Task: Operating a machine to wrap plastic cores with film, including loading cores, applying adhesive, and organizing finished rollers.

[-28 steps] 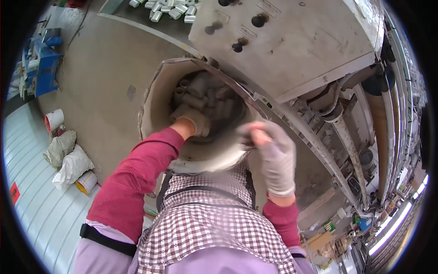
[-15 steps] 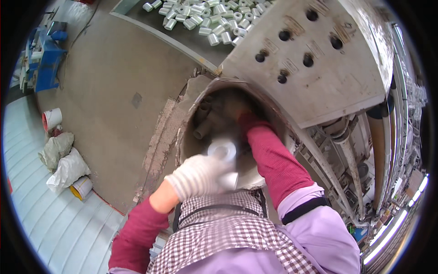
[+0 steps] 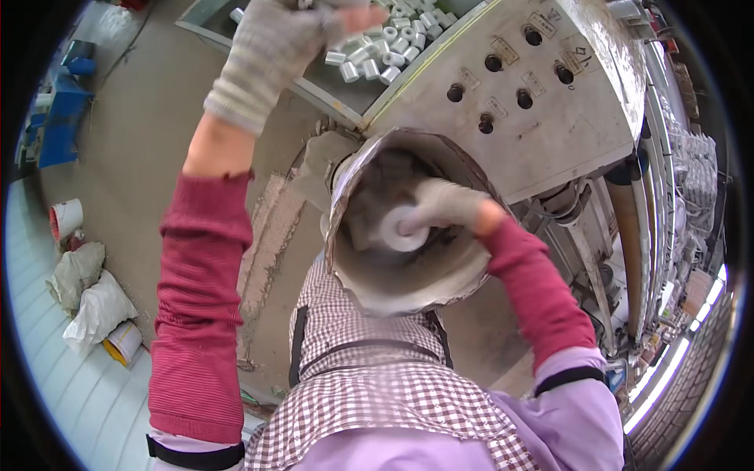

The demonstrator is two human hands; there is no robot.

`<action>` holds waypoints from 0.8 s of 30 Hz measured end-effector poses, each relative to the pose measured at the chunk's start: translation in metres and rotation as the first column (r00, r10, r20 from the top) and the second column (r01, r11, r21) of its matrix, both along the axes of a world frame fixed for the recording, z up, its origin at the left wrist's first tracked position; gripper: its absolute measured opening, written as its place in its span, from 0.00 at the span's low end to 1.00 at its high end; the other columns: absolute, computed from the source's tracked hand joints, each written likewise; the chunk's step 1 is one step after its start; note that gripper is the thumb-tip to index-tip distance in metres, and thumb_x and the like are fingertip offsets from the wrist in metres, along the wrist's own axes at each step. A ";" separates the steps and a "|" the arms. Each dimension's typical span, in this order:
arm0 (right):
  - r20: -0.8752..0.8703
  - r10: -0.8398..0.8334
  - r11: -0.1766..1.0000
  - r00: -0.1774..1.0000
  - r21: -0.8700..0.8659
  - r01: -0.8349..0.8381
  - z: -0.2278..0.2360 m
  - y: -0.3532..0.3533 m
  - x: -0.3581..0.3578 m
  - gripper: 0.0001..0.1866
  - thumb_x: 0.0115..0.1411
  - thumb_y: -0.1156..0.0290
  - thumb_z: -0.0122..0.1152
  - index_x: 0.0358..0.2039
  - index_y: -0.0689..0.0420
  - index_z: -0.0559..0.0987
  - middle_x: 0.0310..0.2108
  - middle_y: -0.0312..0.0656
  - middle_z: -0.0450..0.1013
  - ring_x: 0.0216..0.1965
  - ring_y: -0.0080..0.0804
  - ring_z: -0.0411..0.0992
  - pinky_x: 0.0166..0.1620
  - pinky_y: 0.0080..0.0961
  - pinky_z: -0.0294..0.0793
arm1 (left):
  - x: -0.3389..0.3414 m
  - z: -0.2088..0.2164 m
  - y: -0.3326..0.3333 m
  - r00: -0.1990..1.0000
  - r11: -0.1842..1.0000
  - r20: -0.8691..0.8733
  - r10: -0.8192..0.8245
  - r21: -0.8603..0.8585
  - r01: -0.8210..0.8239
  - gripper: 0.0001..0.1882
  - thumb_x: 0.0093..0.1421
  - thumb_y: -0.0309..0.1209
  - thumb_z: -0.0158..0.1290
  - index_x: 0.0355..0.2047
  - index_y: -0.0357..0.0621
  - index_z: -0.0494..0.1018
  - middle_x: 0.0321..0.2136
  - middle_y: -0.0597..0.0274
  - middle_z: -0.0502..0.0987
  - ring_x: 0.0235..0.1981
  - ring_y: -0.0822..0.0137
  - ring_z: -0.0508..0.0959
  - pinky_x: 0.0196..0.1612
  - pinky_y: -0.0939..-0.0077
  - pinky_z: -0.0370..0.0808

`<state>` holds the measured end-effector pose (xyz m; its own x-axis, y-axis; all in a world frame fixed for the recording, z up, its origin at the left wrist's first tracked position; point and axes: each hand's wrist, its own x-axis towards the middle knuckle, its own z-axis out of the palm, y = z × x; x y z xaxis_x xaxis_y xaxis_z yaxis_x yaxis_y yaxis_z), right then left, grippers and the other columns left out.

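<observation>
My right hand (image 3: 452,206), in a pale glove with bare fingertips, reaches into a round, ragged-rimmed barrel (image 3: 463,289) in front of my apron. It is closed on a white spool (image 3: 404,229), slightly blurred, with the thumb at its centre. Dull tubes deeper in the barrel lie in shadow. Stretched out to the upper left, my left hand (image 3: 287,43) is over the near side of a shallow bin (image 3: 326,102) of glossy white spools (image 3: 377,56). A finger points right; its other fingers are partly cut off by the top edge, and no spool shows in it.
A grey metal panel with several black knobs (image 3: 525,98) adjoins the bin and barrel on the right. Pipes and a metal frame (image 3: 585,259) stand beyond it. White sacks (image 3: 100,310) and tipped buckets (image 3: 67,218) lie on the floor at left, near a blue machine (image 3: 67,118).
My left hand has moved from the barrel's near rim, where it held white spools, up over the bin. My right hand has come up from deep in the barrel with a white spool.
</observation>
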<state>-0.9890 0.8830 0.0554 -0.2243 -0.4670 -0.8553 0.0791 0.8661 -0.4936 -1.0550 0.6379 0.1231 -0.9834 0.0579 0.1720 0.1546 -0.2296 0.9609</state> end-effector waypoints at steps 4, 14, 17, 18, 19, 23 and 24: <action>0.582 -0.660 0.124 0.475 -0.539 0.833 0.057 0.032 -0.003 0.31 0.54 0.61 0.63 0.56 0.58 0.68 0.49 0.40 0.71 0.51 0.31 0.68 0.56 0.28 0.66 | 0.028 -0.019 0.004 0.990 0.997 0.135 0.046 0.057 -0.054 0.28 0.48 0.33 0.65 0.49 0.39 0.70 0.38 0.61 0.77 0.37 0.71 0.78 0.39 0.77 0.76; -0.276 0.190 0.976 0.942 0.154 -0.151 -0.175 0.014 0.066 0.27 0.59 0.52 0.56 0.55 0.51 0.70 0.56 0.39 0.66 0.55 0.35 0.65 0.54 0.38 0.68 | 0.274 -0.112 -0.063 0.611 0.879 0.724 0.319 0.016 -0.477 0.25 0.47 0.30 0.64 0.46 0.41 0.70 0.34 0.61 0.78 0.34 0.67 0.79 0.36 0.73 0.77; -0.354 0.590 0.797 0.726 0.404 -0.450 -0.291 0.037 0.112 0.30 0.59 0.50 0.53 0.59 0.49 0.66 0.61 0.41 0.61 0.59 0.40 0.62 0.56 0.41 0.65 | 0.348 -0.100 -0.056 0.464 0.856 0.768 0.442 -0.206 -0.474 0.26 0.45 0.28 0.66 0.45 0.39 0.71 0.35 0.63 0.77 0.36 0.72 0.77 0.40 0.76 0.75; -0.377 0.475 0.860 0.795 0.392 -0.328 -0.320 0.048 0.131 0.31 0.58 0.51 0.54 0.59 0.51 0.66 0.60 0.42 0.62 0.58 0.40 0.63 0.56 0.41 0.65 | 0.380 -0.100 -0.051 0.408 0.827 0.761 0.504 -0.289 -0.482 0.26 0.45 0.28 0.66 0.45 0.38 0.70 0.35 0.63 0.78 0.36 0.72 0.76 0.40 0.76 0.75; -0.437 0.303 0.914 0.847 0.385 -0.129 -0.359 0.076 0.141 0.31 0.58 0.52 0.54 0.58 0.54 0.65 0.58 0.44 0.63 0.58 0.40 0.63 0.56 0.41 0.65 | 0.399 -0.112 -0.044 0.391 0.811 0.746 0.539 -0.334 -0.480 0.26 0.45 0.27 0.65 0.44 0.38 0.70 0.35 0.63 0.78 0.35 0.73 0.76 0.40 0.76 0.75; -0.528 -0.347 0.881 0.776 0.100 0.462 -0.413 0.121 0.134 0.30 0.56 0.57 0.56 0.55 0.61 0.66 0.52 0.48 0.68 0.54 0.42 0.67 0.54 0.39 0.67 | 0.453 -0.137 0.007 0.323 0.756 0.788 0.524 -0.255 -0.603 0.22 0.46 0.28 0.63 0.42 0.38 0.70 0.32 0.60 0.76 0.31 0.68 0.78 0.35 0.72 0.79; -0.442 0.279 0.913 0.853 0.398 -0.092 -0.338 0.049 0.124 0.28 0.55 0.58 0.56 0.53 0.61 0.69 0.50 0.49 0.69 0.53 0.43 0.68 0.53 0.37 0.68 | 0.482 -0.125 0.009 0.270 0.699 0.760 0.591 -0.315 -0.642 0.22 0.46 0.28 0.63 0.42 0.38 0.70 0.32 0.60 0.76 0.31 0.68 0.78 0.35 0.72 0.79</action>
<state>-0.8651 0.9322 -0.2821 -0.5885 -0.2328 -0.7742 -0.2659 0.9601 -0.0866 -0.5731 0.6473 -0.0021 -0.4264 -0.6098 -0.6681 -0.4999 -0.4566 0.7359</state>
